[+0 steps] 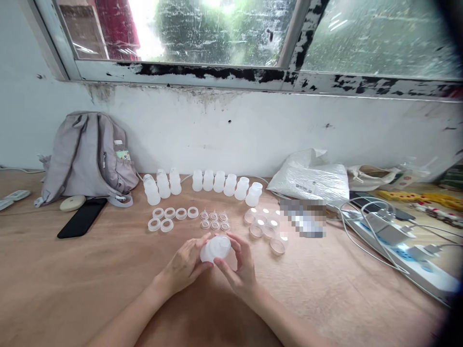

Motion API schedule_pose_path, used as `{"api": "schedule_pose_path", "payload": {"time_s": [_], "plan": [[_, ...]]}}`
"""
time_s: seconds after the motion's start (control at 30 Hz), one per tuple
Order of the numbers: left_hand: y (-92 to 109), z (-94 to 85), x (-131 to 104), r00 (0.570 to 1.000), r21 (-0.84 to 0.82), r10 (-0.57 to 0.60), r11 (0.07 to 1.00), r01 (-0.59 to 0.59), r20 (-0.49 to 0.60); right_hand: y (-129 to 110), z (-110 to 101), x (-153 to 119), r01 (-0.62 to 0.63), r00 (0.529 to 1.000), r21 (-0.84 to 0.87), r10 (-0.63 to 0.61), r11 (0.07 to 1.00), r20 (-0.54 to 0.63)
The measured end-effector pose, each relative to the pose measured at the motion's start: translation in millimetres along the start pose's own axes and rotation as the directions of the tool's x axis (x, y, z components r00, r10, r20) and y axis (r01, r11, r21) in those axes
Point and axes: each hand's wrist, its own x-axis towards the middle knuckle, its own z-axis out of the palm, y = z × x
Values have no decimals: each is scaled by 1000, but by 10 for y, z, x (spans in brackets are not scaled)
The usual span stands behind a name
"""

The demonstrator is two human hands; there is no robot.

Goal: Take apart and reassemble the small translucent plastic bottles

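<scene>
Frosted bottle (217, 248) sits tilted between our two hands, just above the near part of the desk (108, 274). Our left hand (187, 263) grips it from one side and our right hand (240, 266) from the other, so both are clamped on it, fingers and thumbs pressed to its surface. Just beyond our right hand, we see clear covers (269, 231) in a loose cluster, the nearest standing a little apart from the rest. Straight ahead of the bottle lie six clear teats (214, 217) in two rows of three, and to their left are six whitish rings (167, 230), four behind and two in front. Farther left we have a black phone (82, 219) beside a round pale object (73, 203); well to the right, a white power strip (405, 258) carries plugs and looping cables (356, 246). Behind the small parts, three frosted bottles with domed tops (163, 184) stand upright to the left of six with bare necks (219, 182). Toward the wall (202, 130) we find a grey backpack (85, 156) on the left and a white plastic bag (313, 177) on the right, with a window (217, 33) above.
</scene>
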Motion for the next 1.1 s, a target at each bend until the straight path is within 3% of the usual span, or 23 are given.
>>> {"api": "schedule_pose_path", "payload": {"time_s": [0.17,0.33,0.47,0.6,0.8,0.87,0.97,1.1], "plan": [[-1,40,23,998,-52,-62,997,61,-11,85,14,37,60,996,-107,-52,992,68],[-35,113,47,979,0,-145,989,147,-140,110,-7,162,-53,981,-45,60,998,183],[-69,124,51,973,4,-178,984,180,-145,106,-73,238,-119,951,-5,116,993,286],[-104,69,30,983,-44,-130,991,125,-133,117,-141,255,-187,939,56,161,981,303],[133,-239,233,946,-83,-176,984,159,-271,221,-178,270,-273,955,184,244,944,168],[236,-354,368,966,-35,-125,992,121,-228,242,-174,275,-275,958,172,255,946,131],[303,-519,579,998,44,-41,998,44,-57,243,-158,270,-272,958,135,255,953,130],[180,-841,918,997,125,-50,991,42,63,251,-121,261,-269,960,73,262,960,97]]}}
